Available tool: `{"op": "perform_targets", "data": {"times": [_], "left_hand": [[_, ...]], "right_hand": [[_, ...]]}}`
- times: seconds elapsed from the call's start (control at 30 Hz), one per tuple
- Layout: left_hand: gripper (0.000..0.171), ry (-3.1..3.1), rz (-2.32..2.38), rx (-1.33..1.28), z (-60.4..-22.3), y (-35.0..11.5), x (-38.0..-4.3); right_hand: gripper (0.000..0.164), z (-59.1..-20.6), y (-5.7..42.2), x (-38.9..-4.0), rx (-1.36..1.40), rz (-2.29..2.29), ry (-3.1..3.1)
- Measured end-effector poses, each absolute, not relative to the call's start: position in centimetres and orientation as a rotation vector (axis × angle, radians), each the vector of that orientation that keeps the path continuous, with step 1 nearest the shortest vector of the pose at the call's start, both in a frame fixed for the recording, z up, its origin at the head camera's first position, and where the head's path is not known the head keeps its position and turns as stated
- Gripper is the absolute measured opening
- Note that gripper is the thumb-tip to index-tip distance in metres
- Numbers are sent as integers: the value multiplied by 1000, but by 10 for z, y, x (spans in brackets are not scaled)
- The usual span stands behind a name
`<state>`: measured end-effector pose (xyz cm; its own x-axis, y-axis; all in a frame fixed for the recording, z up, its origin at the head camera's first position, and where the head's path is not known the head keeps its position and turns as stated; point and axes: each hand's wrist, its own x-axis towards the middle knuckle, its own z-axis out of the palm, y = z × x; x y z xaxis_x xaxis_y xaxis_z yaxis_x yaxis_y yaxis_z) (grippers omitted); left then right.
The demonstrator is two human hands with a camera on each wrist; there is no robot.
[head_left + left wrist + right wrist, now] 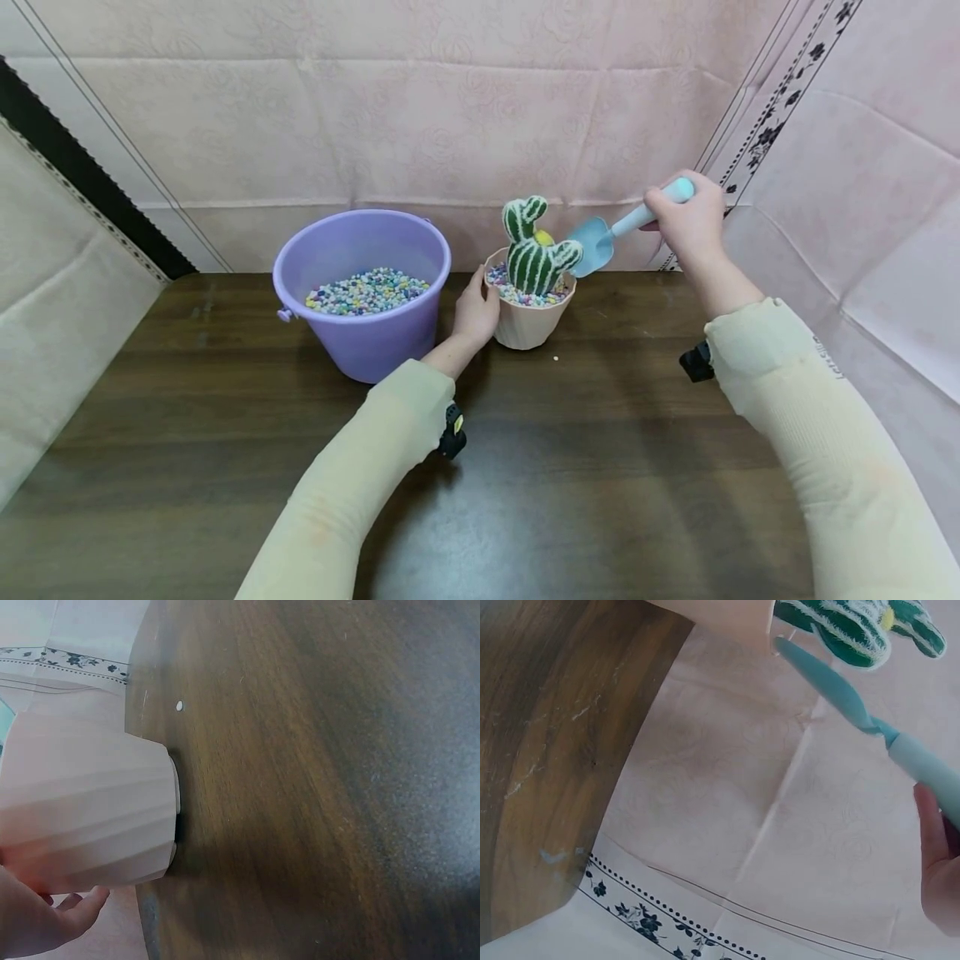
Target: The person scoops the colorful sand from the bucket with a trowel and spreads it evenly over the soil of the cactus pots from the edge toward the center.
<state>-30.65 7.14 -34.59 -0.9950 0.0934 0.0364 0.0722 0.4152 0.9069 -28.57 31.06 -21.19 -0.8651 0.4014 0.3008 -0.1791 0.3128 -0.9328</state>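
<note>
A cream flower pot (527, 323) stands on the table, filled with small colored beads (504, 285). In it sits a green-and-white knitted cactus (534, 265) with a yellow bit. My left hand (476, 315) holds the left side of the pot; its fingers show at the pot's edge in the left wrist view (56, 919). My right hand (693, 218) grips the pale handle of a light blue toy shovel (594, 245). The shovel blade is tilted down at the pot's right rim, beside the cactus. Whether beads lie on the blade is not visible.
Left of the pot stands a purple bucket (362, 218) partly filled with multicolored beads (367, 292). A single white bead (556, 358) lies on the brown wooden table (570, 467) before the pot. Pale patterned cloth (450, 125) hangs behind and at both sides.
</note>
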Motion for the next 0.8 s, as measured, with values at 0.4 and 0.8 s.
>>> {"op": "perform_targets", "data": {"times": [0.4,0.8], "left_hand": [[53,2614,1688,164,-343,72,-306],[55,2656,1652,218,-346,69,-303]], "right_hand": [[14,-207,308,-279,-160,1431,-2176],[19,-203,323,-268,-171,1638,-1923]]}}
